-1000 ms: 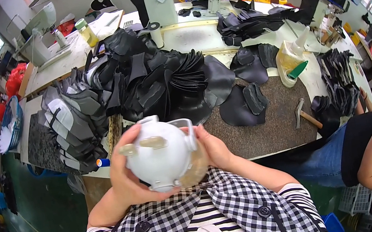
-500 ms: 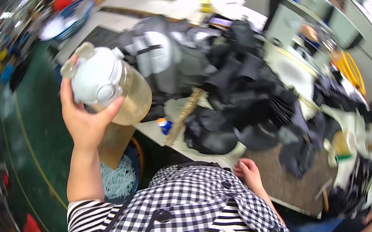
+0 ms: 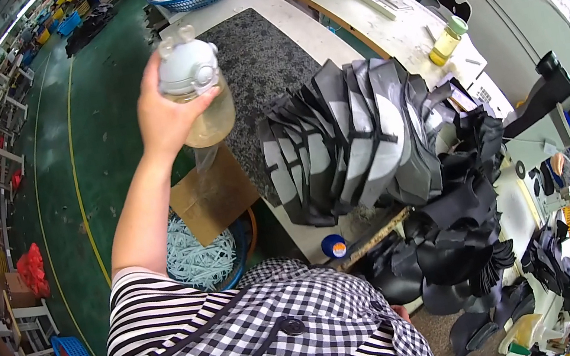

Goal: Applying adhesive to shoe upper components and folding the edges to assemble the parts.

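green workshop floor [image 3: 89, 135], speckled worktable [image 3: 259, 69], stacked grey pieces [image 3: 346, 137]

The bottle [image 3: 196, 91] at eleven o'clock looks like clear, glossy plastic with a pale yellowish liquid inside, and its lid is smooth, matt, pale grey-blue plastic. The left hand [image 3: 167, 115] wraps around it. At centre, the fanned stack of cut pieces [image 3: 350, 138] looks like grey and black synthetic sheet with a dull sheen and smooth faces. Under it the speckled mat [image 3: 259, 69] seems rough and felt-like. At nine o'clock the floor [image 3: 86, 113] is glossy green paint. Below the bottle, the cardboard sheet [image 3: 216, 193] is matt brown. The shirt [image 3: 267, 339] at six o'clock is soft woven checked cloth.
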`<state>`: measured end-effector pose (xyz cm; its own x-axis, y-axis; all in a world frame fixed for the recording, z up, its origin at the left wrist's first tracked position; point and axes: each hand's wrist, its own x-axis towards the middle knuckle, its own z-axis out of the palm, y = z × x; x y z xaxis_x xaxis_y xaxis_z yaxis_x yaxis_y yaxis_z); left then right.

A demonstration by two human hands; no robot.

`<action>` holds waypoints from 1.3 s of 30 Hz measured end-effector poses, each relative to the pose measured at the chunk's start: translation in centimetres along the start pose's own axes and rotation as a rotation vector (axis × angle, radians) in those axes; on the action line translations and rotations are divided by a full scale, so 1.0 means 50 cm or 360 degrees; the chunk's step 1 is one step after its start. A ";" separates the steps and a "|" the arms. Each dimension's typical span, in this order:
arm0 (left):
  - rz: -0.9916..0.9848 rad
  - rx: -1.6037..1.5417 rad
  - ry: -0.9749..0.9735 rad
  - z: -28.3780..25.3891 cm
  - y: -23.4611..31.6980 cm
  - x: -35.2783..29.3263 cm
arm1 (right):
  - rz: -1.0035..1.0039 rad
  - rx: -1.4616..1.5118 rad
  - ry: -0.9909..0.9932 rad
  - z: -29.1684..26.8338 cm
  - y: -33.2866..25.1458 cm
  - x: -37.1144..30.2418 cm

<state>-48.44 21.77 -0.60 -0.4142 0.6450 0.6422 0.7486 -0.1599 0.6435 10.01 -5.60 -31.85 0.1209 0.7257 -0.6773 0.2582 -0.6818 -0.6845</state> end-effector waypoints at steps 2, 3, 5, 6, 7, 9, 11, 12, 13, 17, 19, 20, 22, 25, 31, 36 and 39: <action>0.0014 0.0007 -0.0043 0.075 -0.050 0.040 | 0.0043 -0.0075 0.0110 0.009 0.010 0.007; 0.0038 -0.0004 -0.0065 0.114 -0.073 0.058 | 0.0086 -0.0029 0.0074 0.006 0.014 0.015; 0.0091 0.0015 -0.0073 0.212 -0.120 0.087 | 0.0136 0.0010 0.0110 0.016 -0.001 0.001; 0.0126 0.0049 -0.0094 0.266 -0.135 0.101 | 0.0116 0.0009 0.0115 0.013 0.010 -0.001; 0.0163 0.0095 -0.0110 0.317 -0.150 0.113 | 0.0168 -0.0089 0.0164 0.023 -0.040 -0.020; 0.0229 0.0088 -0.0109 0.423 -0.184 0.137 | 0.0136 0.0016 0.0279 0.032 -0.014 -0.023; 0.0212 0.0058 -0.0133 0.516 -0.209 0.160 | 0.0227 -0.0082 0.0288 0.041 -0.059 -0.033; 0.0140 0.0029 -0.0181 0.560 -0.210 0.168 | 0.0213 -0.0102 0.0287 0.045 -0.072 -0.037; 0.0136 0.0013 -0.0200 0.595 -0.218 0.174 | 0.0194 -0.0127 0.0279 0.043 -0.080 -0.039; 0.0221 0.0068 -0.0240 0.691 -0.233 0.186 | 0.0119 -0.0139 0.0320 0.050 -0.053 -0.030; 0.0118 0.0066 -0.0237 0.701 -0.246 0.193 | 0.0067 -0.0183 0.0385 0.058 -0.039 -0.033; 0.0119 0.0058 -0.0235 0.703 -0.259 0.196 | 0.0081 -0.0272 0.0440 0.056 -0.034 -0.033; 0.0133 0.0131 -0.0232 0.701 -0.290 0.198 | 0.0161 -0.0248 0.0386 0.061 -0.064 -0.030; 0.0107 0.0261 -0.0177 0.692 -0.311 0.199 | 0.0226 -0.0282 0.0440 0.061 -0.054 -0.025; 0.0075 0.0421 0.0019 0.608 -0.443 0.211 | 0.0304 -0.0521 0.0448 0.070 -0.135 -0.037; 0.0233 0.0588 -0.0344 0.557 -0.501 0.229 | 0.0267 -0.0589 0.0530 0.089 -0.125 -0.055; 0.0234 0.0892 -0.0517 0.559 -0.469 0.220 | 0.0197 -0.0571 0.0613 0.098 -0.108 -0.061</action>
<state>-56.08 53.52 -20.30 -0.1754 0.8527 0.4920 0.9778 0.0925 0.1883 3.57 -4.59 -27.42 0.4968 0.6691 -0.5528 0.5228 -0.7391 -0.4247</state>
